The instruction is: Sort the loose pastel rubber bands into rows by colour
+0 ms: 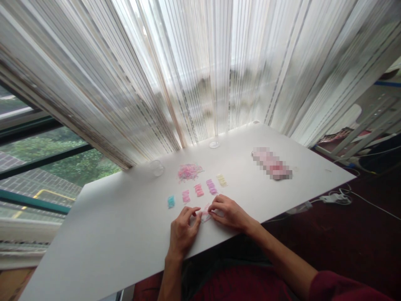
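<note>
I have both hands low over the near side of the white table (119,225), with a small loose cluster of pink strands (206,214) between my fingertips. My left hand (183,230) curls at the cluster's left edge, thumb and forefinger nearly together; I cannot tell whether a strand is caught between them. My right hand (228,213) bends over the cluster's right side, its fingertips down at the strands, but whether they grip any is too small to tell.

Just beyond my hands, five little bundles lie apart in a slanting row. From left to right they are the teal bundle (171,202), the pink bundle (186,196), the coral bundle (199,190), the purple bundle (211,187) and the yellow bundle (222,180), the last being the farthest from me.

Behind the row sits a tangled pile (189,172), mostly pink. A clear container (157,168) stands to the left of the pile, and a clear round dish (214,144) is near the far edge, by the curtain (200,75). Well to the right, a pixelated pink object (272,163) lies on the table. Below the table's right side, a white power strip (335,198) has cables around it.
</note>
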Demonstrator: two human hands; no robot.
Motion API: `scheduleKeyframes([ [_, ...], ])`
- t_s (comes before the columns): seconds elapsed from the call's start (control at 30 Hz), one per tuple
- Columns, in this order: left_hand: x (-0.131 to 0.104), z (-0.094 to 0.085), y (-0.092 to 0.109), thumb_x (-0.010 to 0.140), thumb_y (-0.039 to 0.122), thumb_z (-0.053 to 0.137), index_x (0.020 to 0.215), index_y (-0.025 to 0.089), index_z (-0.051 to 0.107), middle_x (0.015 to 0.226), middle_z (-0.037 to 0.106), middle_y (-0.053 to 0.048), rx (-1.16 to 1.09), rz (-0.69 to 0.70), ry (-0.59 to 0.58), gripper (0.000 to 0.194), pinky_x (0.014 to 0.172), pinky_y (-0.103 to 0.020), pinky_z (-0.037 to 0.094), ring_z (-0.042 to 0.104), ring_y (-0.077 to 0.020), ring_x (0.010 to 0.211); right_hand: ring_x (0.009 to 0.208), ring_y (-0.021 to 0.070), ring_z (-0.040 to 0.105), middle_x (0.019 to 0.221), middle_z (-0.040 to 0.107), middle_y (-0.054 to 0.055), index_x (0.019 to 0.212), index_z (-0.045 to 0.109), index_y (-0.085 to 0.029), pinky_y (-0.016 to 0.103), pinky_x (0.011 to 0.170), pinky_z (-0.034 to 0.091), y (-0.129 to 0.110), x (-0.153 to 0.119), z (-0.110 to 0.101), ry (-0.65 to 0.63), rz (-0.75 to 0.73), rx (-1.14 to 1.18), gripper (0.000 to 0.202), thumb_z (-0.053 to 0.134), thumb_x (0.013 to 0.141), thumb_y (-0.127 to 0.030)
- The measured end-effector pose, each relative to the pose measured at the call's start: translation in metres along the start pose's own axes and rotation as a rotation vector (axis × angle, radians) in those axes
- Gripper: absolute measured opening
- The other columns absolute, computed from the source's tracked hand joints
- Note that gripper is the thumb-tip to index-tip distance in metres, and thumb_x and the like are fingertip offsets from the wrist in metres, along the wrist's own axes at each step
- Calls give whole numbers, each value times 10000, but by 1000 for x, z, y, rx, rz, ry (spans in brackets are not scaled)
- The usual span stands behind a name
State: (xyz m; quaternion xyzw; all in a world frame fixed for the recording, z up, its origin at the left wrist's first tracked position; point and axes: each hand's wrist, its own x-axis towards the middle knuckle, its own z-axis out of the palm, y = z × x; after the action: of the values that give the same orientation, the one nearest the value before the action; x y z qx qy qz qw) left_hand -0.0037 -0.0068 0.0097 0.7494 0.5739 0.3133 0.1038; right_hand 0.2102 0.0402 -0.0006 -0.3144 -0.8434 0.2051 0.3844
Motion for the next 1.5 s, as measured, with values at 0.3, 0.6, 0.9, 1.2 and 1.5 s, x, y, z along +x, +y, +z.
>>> scheduleKeyframes([
  [0.3, -4, 1, 0, 978, 340, 593, 1083, 225, 741, 902, 679, -25, -32, 142, 83, 215, 559, -187, 494, 584, -84, 578, 860, 186, 641, 883, 663, 42, 947, 707, -202, 294, 791, 539, 4, -2, 4, 18, 19, 40, 95, 668, 900, -130],
  [0.6, -5, 5, -6, 1015, 332, 549, 1075, 230, 759, 885, 678, -26, 34, 215, 77, 241, 576, -183, 498, 619, -80, 603, 837, 180, 631, 874, 654, 42, 922, 704, -193, 288, 777, 536, 4, -2, 4, -4, 25, 29, 89, 662, 889, -122],
  [0.9, -5, 3, -4, 1031, 346, 508, 1066, 227, 760, 879, 686, -32, 57, 197, 27, 281, 592, -186, 499, 632, -89, 624, 839, 190, 632, 879, 657, 47, 899, 687, -190, 299, 772, 531, 1, 0, 1, -26, 31, 17, 89, 656, 882, -108],
  [1.2, -1, -1, -2, 1025, 321, 522, 1018, 208, 741, 886, 690, -27, 15, 183, -2, 246, 606, -189, 485, 643, -97, 654, 828, 182, 628, 883, 648, 48, 930, 690, -185, 294, 774, 539, 0, 0, 1, 4, 36, 35, 88, 644, 894, -119],
  [1.5, 45, -13, -8, 988, 338, 573, 1022, 236, 752, 953, 717, -13, 205, 72, 74, 209, 611, -208, 446, 628, -105, 662, 789, 176, 623, 874, 646, 47, 1032, 681, -194, 314, 777, 547, 0, 0, 1, 92, 99, 32, 127, 604, 937, -160],
])
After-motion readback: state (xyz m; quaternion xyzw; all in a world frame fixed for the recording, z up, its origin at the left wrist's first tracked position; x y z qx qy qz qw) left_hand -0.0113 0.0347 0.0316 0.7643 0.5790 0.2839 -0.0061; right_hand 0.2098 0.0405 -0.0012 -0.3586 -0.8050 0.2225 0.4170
